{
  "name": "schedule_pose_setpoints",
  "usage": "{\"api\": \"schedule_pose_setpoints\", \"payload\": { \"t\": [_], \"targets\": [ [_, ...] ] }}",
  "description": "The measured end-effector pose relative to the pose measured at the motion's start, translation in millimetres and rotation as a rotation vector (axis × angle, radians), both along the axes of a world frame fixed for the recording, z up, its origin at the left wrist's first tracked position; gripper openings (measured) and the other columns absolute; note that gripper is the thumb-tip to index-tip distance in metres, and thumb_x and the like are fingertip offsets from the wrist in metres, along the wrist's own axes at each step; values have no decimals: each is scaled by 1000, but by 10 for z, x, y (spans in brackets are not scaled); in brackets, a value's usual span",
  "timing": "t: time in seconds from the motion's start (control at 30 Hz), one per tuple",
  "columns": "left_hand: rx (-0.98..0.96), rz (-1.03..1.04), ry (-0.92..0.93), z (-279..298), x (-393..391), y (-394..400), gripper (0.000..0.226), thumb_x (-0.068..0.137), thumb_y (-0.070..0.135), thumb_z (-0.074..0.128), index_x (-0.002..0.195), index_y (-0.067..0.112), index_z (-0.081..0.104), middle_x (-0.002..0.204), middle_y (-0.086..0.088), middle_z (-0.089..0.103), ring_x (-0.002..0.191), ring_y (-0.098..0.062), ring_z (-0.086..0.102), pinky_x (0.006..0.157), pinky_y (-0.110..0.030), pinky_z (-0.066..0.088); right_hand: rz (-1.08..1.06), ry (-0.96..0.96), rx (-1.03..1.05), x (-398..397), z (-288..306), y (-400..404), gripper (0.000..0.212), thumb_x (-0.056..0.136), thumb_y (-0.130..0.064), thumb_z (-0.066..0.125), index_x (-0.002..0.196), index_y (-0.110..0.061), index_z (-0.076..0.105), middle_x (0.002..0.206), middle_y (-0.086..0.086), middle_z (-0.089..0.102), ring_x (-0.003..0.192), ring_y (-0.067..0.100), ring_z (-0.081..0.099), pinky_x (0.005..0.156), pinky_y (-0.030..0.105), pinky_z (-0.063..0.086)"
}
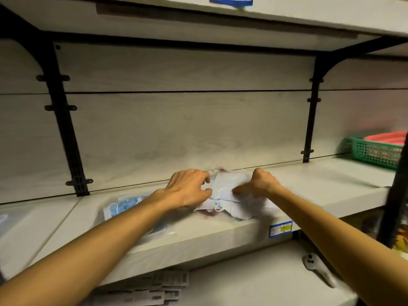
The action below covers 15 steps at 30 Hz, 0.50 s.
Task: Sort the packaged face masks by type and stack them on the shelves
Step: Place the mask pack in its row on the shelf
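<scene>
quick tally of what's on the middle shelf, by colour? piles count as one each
White mask pile, held by left hand and right hand: 1
Blue mask pile, partly under the left forearm: 1
Green basket at the far right: 1
Red-pink item on top of the basket: 1
Total: 4
Packs per pile can't be counted; too blurred.

Single view, head-mounted and wide-angle. It faces forward and slightly down at the pale grey laminate middle shelf (pixel 220 230), close in: both forearms enter from the bottom edge and reach onto that shelf. The underside of the board above that shelf fills the top of the frame; the board below it shows along the bottom. Straight shelf edges bow toward the frame borders.
</scene>
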<state>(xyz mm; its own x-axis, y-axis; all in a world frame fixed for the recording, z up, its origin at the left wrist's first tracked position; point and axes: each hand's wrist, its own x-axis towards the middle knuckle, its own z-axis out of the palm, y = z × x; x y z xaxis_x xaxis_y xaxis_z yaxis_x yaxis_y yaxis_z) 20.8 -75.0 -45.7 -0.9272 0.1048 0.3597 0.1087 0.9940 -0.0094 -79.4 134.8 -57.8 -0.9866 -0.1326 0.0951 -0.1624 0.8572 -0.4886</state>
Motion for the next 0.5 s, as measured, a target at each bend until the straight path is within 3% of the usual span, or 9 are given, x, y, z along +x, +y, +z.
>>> {"api": "schedule_pose_setpoints", "payload": {
  "t": [0.07,0.17,0.27,0.33,0.5],
  "targets": [
    [8,30,-8,17,-91,28,38,90,45,57,124,30,62,126,5,67,111,-24,63,77,-32,41,67,-75,-48,-139,45,59,49,63,-52,89,68,-13,60,51,-4,63,49,12,58,43,21,38],
    [40,63,-9,7,-204,141,40,91,52,55,124,31,62,128,4,66,110,-24,63,83,-34,46,225,-185,-129,-303,118,180,44,69,-45,89,76,-6,70,70,7,68,64,20,59,53,22,41],
    [85,95,-28,-39,-328,373,66,86,79,45,130,32,58,134,6,64,110,-20,63,84,-34,48,459,-318,-307,-427,219,312,33,83,-37,79,106,-15,74,98,2,79,93,22,70,74,28,48],
    [148,130,-118,-32,-433,512,88,74,96,37,136,36,52,135,7,63,107,-19,63,83,-34,51,564,-370,-357,-521,280,389,43,89,-31,75,128,-17,63,106,-2,78,103,18,72,77,26,50],
    [79,259,-353,33,-681,530,100,60,95,52,140,34,47,128,6,62,99,-19,57,78,-37,46,589,-163,-138,-774,240,479,55,88,-28,77,137,-10,57,116,9,74,89,17,68,73,24,51]
  ]
}}
